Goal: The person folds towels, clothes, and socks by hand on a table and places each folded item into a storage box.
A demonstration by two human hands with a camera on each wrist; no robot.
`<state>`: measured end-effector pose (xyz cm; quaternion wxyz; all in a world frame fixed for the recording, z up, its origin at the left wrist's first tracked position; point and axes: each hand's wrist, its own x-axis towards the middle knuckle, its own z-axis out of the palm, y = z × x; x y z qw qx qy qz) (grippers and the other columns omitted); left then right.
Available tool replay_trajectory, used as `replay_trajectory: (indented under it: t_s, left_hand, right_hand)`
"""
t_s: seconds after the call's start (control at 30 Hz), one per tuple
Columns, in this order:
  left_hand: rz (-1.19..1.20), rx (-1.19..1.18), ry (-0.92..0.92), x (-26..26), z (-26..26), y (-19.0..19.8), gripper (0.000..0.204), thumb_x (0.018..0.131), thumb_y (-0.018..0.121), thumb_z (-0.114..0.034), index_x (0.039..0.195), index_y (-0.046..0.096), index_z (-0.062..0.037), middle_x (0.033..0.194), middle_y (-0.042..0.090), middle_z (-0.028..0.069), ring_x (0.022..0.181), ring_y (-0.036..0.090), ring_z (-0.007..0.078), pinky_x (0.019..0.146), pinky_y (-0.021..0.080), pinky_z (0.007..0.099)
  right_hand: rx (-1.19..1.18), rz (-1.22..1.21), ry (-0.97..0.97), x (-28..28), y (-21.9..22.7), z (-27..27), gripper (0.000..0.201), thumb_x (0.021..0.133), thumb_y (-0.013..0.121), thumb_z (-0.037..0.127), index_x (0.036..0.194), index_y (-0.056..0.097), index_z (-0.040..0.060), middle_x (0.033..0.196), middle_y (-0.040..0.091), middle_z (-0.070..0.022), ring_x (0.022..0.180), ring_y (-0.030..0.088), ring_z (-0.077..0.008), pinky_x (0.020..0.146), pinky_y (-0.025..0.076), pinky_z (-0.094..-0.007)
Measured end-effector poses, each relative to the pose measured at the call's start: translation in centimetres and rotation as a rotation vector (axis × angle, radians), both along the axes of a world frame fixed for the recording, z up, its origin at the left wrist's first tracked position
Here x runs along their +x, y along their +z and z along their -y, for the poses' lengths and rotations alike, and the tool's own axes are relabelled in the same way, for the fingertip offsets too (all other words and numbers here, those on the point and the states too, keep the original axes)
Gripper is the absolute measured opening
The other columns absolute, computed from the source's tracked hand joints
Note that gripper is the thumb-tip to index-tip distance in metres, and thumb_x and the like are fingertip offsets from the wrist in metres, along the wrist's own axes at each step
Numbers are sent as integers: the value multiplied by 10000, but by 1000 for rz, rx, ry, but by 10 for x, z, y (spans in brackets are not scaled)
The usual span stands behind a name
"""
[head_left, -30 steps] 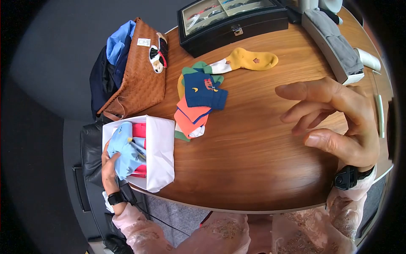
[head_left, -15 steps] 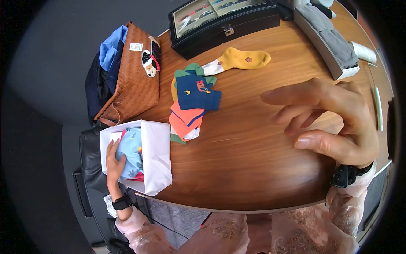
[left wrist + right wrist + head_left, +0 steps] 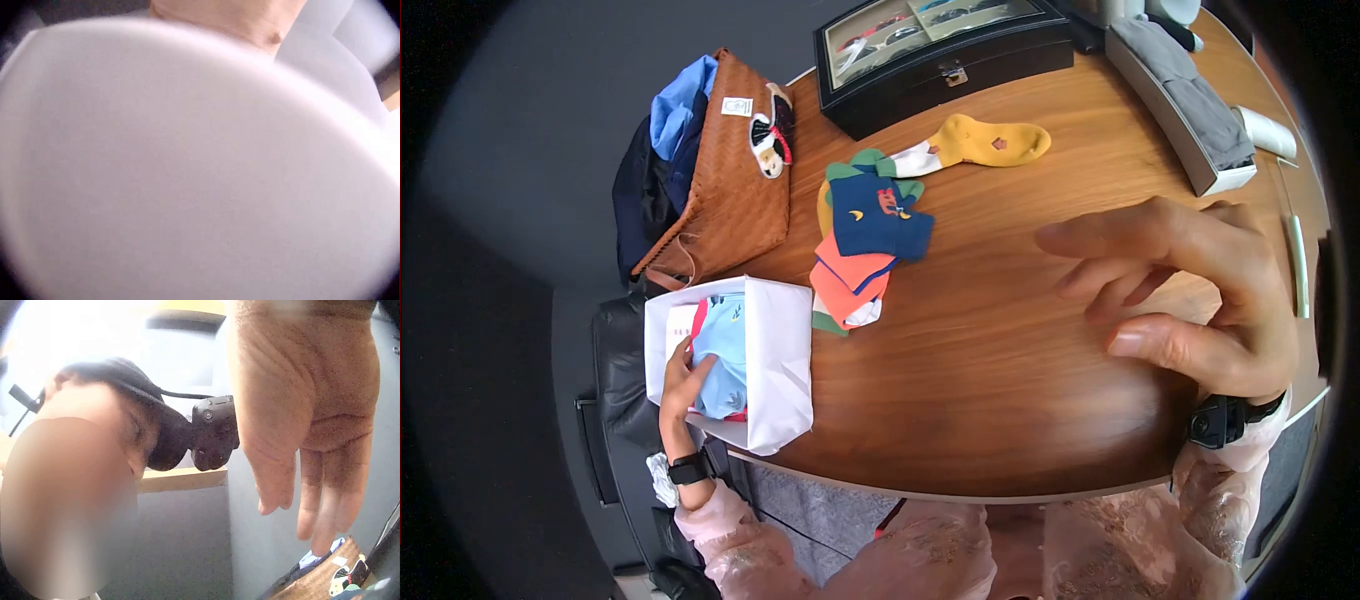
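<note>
A white box (image 3: 780, 370) stands at the table's left edge, its open side facing left. In it lies a folded light blue printed cloth (image 3: 725, 370), with red cloth (image 3: 700, 316) showing at its edges. My left hand (image 3: 681, 384) reaches into the box, its fingers along the blue cloth's left side and its thumb spread over it. The box's white wall (image 3: 200, 169) fills most of the left wrist view and hides those fingers. My right hand (image 3: 1190, 290) is raised above the right of the table, fingers loosely bent and holding nothing; its palm shows in the right wrist view.
Folded socks (image 3: 880, 215), navy and orange, lie in the middle beside a yellow sock (image 3: 990, 142). A brown woven basket (image 3: 740, 190) of clothes stands back left. At the back are a black glasses case (image 3: 950, 85) and a narrow box of grey cloth (image 3: 1185, 90).
My left hand has shifted right within the box. The blue cloth, tilted up in that hand at first, now lies flatter inside, further right. My right hand has stayed raised.
</note>
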<state>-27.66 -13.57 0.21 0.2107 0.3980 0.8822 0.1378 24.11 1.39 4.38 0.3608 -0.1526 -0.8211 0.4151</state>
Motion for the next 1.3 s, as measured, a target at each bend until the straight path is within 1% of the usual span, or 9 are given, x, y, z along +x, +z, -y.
replay_trajectory:
  t_s: [0.17, 0.37, 0.5, 0.57, 0.87, 0.97, 1.07, 1.13, 1.3]
  left_hand:
    - [94, 147, 141, -30, 1, -12, 348, 810, 669, -297, 839, 644, 49, 731, 569, -12, 649, 476, 70, 594, 398, 222]
    - [144, 219, -28, -20, -9, -19, 278, 810, 661, -237, 804, 618, 38, 749, 597, 19, 652, 492, 78, 605, 407, 228]
    - [7, 335, -157, -25, -7, -21, 254, 831, 626, -199, 856, 597, 52, 785, 612, 65, 698, 511, 104, 644, 418, 246]
    - [-262, 305, -236, -16, -6, -12, 335, 872, 571, -219, 1043, 567, 68, 920, 621, 94, 815, 542, 137, 748, 432, 257]
    - [-123, 504, -152, -9, 0, 19, 444, 902, 520, -307, 1167, 498, 48, 1062, 578, 123, 936, 542, 165, 827, 423, 270]
    - [201, 318, -36, -55, 7, 2, 376, 898, 540, -219, 1175, 492, 31, 949, 604, 72, 815, 554, 110, 704, 461, 256]
    - [-43, 67, -202, -66, 11, -15, 405, 863, 597, -219, 1185, 493, 4, 916, 613, 81, 808, 561, 126, 699, 465, 272]
    - [-26, -27, -86, -60, 9, -5, 496, 819, 653, -228, 1231, 474, -18, 989, 599, 130, 866, 569, 175, 729, 468, 278]
    - [-136, 11, -296, -5, 5, 32, 623, 733, 727, -191, 1299, 471, -141, 1351, 392, 162, 1238, 371, 268, 965, 364, 402]
  right_hand:
    - [2, 27, -20, -1, -3, 2, 418, 761, 637, 160, 1029, 549, -148, 897, 627, -244, 771, 663, -287, 628, 559, -315]
    - [-66, 33, -20, -4, -5, 4, 401, 763, 653, 177, 1012, 571, -126, 927, 628, -241, 789, 663, -283, 624, 562, -317]
    - [-129, 33, -27, -3, -5, 3, 383, 767, 655, 203, 979, 590, -110, 928, 634, -231, 772, 666, -277, 624, 564, -323]
    - [-125, 32, -29, -3, -5, 3, 380, 767, 656, 207, 971, 592, -107, 923, 636, -231, 767, 667, -277, 625, 564, -323]
    - [-157, 41, -23, -3, -4, 2, 381, 769, 656, 211, 969, 590, -106, 895, 641, -228, 766, 668, -281, 631, 564, -325]
    - [-153, 35, -14, -3, -3, 2, 380, 769, 657, 211, 968, 590, -106, 897, 641, -229, 774, 667, -284, 629, 564, -328]
    - [-108, 25, -1, -2, -6, 2, 364, 772, 654, 205, 958, 593, -102, 905, 641, -228, 779, 668, -284, 625, 563, -329]
    - [-50, 22, 8, -1, -7, 1, 354, 773, 652, 201, 953, 595, -99, 910, 642, -226, 778, 668, -282, 623, 563, -328]
    - [0, 70, 28, -1, -7, -1, 321, 772, 655, 186, 934, 601, -86, 908, 647, -213, 754, 672, -264, 606, 555, -312]
